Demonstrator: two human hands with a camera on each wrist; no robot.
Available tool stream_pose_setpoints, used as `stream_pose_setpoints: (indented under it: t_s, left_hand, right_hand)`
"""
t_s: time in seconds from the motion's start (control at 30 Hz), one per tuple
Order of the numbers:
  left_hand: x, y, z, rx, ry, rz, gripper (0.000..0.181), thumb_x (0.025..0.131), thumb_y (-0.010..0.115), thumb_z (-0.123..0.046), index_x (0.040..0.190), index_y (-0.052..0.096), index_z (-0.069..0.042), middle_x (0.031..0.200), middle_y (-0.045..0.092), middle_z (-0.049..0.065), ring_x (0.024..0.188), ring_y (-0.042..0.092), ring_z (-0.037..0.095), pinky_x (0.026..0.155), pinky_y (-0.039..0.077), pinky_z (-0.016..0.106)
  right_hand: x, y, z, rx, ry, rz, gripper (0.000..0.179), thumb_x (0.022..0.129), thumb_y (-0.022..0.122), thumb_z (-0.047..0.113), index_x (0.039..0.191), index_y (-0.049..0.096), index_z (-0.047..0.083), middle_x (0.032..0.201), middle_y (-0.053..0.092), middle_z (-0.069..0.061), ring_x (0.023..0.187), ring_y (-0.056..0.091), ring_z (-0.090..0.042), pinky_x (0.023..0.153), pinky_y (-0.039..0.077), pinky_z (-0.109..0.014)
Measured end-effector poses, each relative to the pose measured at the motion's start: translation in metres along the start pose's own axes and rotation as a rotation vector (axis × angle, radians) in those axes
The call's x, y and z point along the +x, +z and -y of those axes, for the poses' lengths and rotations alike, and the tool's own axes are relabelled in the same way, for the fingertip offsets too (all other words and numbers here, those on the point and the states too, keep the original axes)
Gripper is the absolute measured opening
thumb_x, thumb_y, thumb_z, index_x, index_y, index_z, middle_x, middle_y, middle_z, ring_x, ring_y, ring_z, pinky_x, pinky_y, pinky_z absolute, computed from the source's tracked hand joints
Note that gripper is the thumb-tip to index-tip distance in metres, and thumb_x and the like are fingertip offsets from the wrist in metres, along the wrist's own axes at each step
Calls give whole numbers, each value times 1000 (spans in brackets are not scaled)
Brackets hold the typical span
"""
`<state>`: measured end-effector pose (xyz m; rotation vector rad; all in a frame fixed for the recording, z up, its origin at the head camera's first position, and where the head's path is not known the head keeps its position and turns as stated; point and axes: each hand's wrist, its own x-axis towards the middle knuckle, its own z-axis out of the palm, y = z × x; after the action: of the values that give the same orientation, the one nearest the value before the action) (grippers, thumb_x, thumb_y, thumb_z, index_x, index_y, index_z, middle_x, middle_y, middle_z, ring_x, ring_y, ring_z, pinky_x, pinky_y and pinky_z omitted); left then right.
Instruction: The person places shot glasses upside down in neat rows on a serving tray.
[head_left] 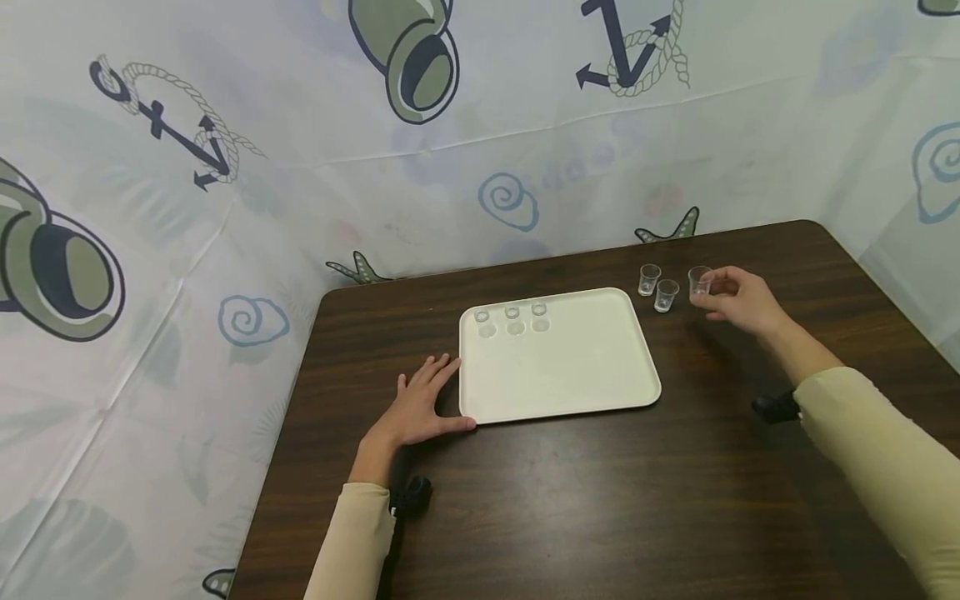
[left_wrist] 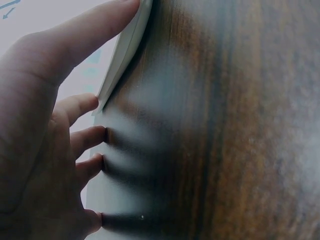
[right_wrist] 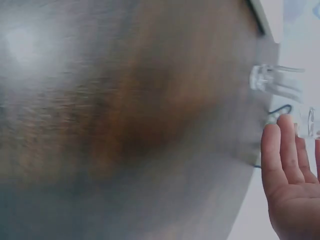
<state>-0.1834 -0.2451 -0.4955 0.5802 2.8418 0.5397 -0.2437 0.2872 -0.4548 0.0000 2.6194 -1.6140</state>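
Note:
My right hand (head_left: 738, 302) pinches a small clear shot glass (head_left: 699, 282) between thumb and fingers at the back right of the table. Two more shot glasses stand just left of it, one further back (head_left: 648, 280) and one nearer (head_left: 665, 296). A cream rectangular tray (head_left: 562, 375) lies mid-table. Along its back left part stand three clear shot glasses (head_left: 514, 321) in a row, apparently upside down. Spread at the tray's front left corner, my left hand (head_left: 420, 406) touches the rim with thumb and index finger. In the right wrist view, the held glass (right_wrist: 311, 121) is partly cut off.
The dark wood table (head_left: 562, 508) ends at a patterned cloth wall (head_left: 427, 192) behind and on both sides. Black wrist straps (head_left: 411, 497) show under both sleeves.

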Motion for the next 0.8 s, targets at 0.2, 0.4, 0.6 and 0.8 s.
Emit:
stream_pose_setpoints:
  t_s: [0.2, 0.4, 0.6, 0.8]
  left_hand:
    - [1, -1, 0, -5, -1, 2, 110, 71, 65, -79, 158, 22, -27, 162, 19, 3, 149, 9, 28, 107, 5, 72]
    - [0, 0, 0, 2, -5, 6, 109, 71, 65, -78, 158, 21, -28, 162, 19, 3, 150, 9, 27, 107, 5, 72]
    - [0, -1, -1, -2, -3, 9, 109, 72, 65, -79, 158, 22, -28, 162, 19, 4, 149, 10, 29, 106, 5, 73]
    - [-1, -3, -1, 0, 1, 9, 110, 71, 64, -80, 158, 22, -27, 162, 20, 5, 149, 10, 29, 107, 6, 73]
  right_hand:
    - [3, -8, 22, 66, -22, -27, 54, 95, 67, 29, 132, 44, -3, 114, 52, -6, 85, 58, 5, 74, 55, -23]
    - [7, -1, 44, 77, -35, -4, 52, 95, 67, 27, 132, 46, -4, 120, 52, -7, 88, 59, 4, 75, 55, -23]
    - [14, 14, 60, 56, -65, 24, 47, 94, 68, 19, 130, 50, -7, 114, 57, -11, 82, 62, 1, 71, 54, -22]
    - [18, 36, 74, -59, -88, 73, 47, 95, 67, 25, 130, 55, -3, 118, 55, -18, 85, 58, -11, 68, 51, -24]
